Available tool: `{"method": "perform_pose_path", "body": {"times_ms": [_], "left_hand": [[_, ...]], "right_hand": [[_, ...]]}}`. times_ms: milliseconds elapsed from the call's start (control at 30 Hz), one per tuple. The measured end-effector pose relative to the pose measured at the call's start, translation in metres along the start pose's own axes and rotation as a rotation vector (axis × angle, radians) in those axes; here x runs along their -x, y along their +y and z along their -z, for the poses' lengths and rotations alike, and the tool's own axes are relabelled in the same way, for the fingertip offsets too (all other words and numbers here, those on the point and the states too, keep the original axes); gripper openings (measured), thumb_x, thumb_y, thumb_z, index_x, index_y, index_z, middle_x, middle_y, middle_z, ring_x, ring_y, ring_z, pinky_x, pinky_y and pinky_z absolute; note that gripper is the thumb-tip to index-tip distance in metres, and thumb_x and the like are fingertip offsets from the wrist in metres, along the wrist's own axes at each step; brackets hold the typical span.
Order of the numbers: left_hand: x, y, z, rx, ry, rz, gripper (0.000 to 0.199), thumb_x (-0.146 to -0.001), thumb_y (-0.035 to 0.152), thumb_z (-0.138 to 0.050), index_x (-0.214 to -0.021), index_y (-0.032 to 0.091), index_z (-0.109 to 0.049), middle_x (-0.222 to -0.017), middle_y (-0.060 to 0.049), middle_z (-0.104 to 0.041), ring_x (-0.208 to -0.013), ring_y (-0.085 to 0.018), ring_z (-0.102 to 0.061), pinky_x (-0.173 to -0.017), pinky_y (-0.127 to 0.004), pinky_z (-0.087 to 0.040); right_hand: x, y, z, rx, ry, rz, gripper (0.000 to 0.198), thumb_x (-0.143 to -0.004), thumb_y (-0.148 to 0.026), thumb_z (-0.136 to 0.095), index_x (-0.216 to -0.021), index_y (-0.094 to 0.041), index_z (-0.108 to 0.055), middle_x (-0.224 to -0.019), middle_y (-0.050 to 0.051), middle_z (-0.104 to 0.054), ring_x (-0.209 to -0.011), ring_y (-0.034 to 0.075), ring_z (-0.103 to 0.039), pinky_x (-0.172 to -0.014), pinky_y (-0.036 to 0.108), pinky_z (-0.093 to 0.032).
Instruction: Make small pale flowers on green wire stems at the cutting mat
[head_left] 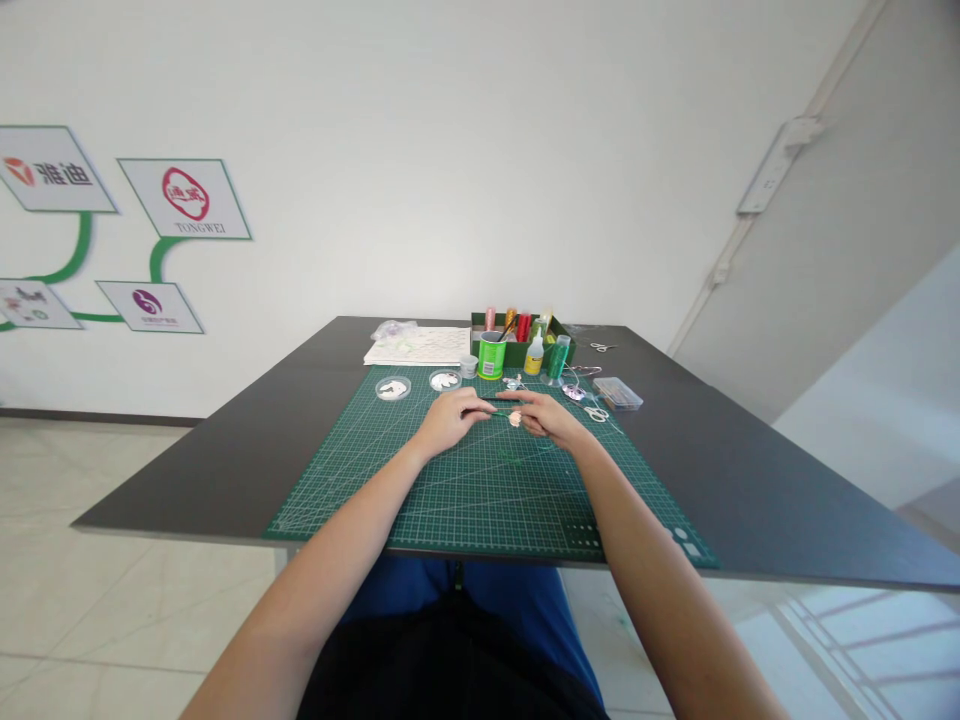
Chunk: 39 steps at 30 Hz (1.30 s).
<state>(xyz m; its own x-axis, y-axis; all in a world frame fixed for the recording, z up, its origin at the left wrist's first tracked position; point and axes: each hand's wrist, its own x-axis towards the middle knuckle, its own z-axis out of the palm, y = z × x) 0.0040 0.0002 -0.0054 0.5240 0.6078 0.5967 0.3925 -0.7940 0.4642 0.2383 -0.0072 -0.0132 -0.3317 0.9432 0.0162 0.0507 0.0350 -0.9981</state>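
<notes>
Over the green cutting mat [450, 500] my two hands come close together. My left hand [450, 420] is closed, its thumb and fingertips pinching a thin green stem [499, 413]. At the stem's right end shows a small pale pinkish flower [514, 419]. My right hand [553, 416] is closed against this flower, its index finger stretched left above the stem and the other fingers curled. A thin dark stick [499, 399] lies just behind the fingertips. How the right fingertips grip the flower is partly hidden.
Behind the hands stand a green can [491, 356], a glue bottle [534, 355], a green thread spool [559, 356] and a green box [517, 354] of spools. Two dishes of white pieces [393, 388] are left. White scissors [597, 414] and a clear case [618, 393] lie right.
</notes>
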Motion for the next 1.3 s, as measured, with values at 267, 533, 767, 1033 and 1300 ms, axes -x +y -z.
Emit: {"method": "perform_pose_path", "body": {"times_ms": [267, 533, 767, 1033, 1300], "left_hand": [[0.000, 0.002, 0.001, 0.091, 0.009, 0.028, 0.014, -0.092, 0.026, -0.067, -0.095, 0.021, -0.080, -0.076, -0.002, -0.064, -0.073, -0.015, -0.057, -0.072, -0.028, -0.044], [-0.003, -0.005, 0.002, 0.188, 0.025, 0.057, 0.013, -0.090, 0.029, -0.071, -0.092, 0.021, -0.081, -0.076, -0.003, -0.065, -0.071, -0.015, -0.057, -0.071, -0.028, -0.044], [-0.003, -0.009, 0.006, 0.177, 0.068, 0.070, 0.010, -0.087, 0.021, -0.072, -0.090, 0.019, -0.081, -0.076, -0.003, -0.067, -0.072, -0.015, -0.057, -0.071, -0.028, -0.043], [-0.004, -0.023, 0.006, 0.403, 0.145, 0.216, 0.020, -0.079, 0.033, -0.077, -0.090, 0.017, -0.081, -0.071, -0.003, -0.066, -0.058, -0.012, -0.053, -0.059, -0.026, -0.041], [-0.006, -0.029, 0.005, 0.643, 0.277, 0.377, 0.030, -0.066, 0.036, -0.084, -0.088, 0.016, -0.079, -0.064, -0.002, -0.066, -0.053, -0.011, -0.052, -0.053, -0.025, -0.041]], "right_hand": [[-0.001, 0.000, 0.001, -0.001, 0.000, -0.012, 0.066, -0.075, -0.027, -0.061, -0.136, -0.003, -0.061, -0.035, -0.013, -0.033, -0.034, 0.007, -0.019, -0.039, 0.022, -0.014], [0.003, -0.006, 0.003, -0.177, 0.001, 0.026, 0.050, -0.079, -0.027, -0.068, -0.126, -0.007, -0.066, -0.039, -0.013, -0.032, -0.036, 0.006, -0.021, -0.040, 0.022, -0.014], [0.000, -0.006, 0.008, -0.302, 0.069, 0.069, 0.036, -0.075, -0.025, -0.071, -0.108, -0.010, -0.069, -0.038, -0.012, -0.036, -0.036, 0.005, -0.021, -0.040, 0.021, -0.012], [-0.004, -0.002, 0.015, -0.326, 0.176, 0.084, 0.034, -0.072, -0.024, -0.070, -0.105, -0.012, -0.068, -0.039, -0.012, -0.032, -0.036, 0.007, -0.023, -0.041, 0.023, -0.012], [-0.006, 0.002, 0.022, -0.321, 0.244, 0.093, 0.032, -0.069, -0.024, -0.071, -0.100, -0.014, -0.068, -0.040, -0.012, -0.033, -0.037, 0.007, -0.022, -0.040, 0.023, -0.013]]}}
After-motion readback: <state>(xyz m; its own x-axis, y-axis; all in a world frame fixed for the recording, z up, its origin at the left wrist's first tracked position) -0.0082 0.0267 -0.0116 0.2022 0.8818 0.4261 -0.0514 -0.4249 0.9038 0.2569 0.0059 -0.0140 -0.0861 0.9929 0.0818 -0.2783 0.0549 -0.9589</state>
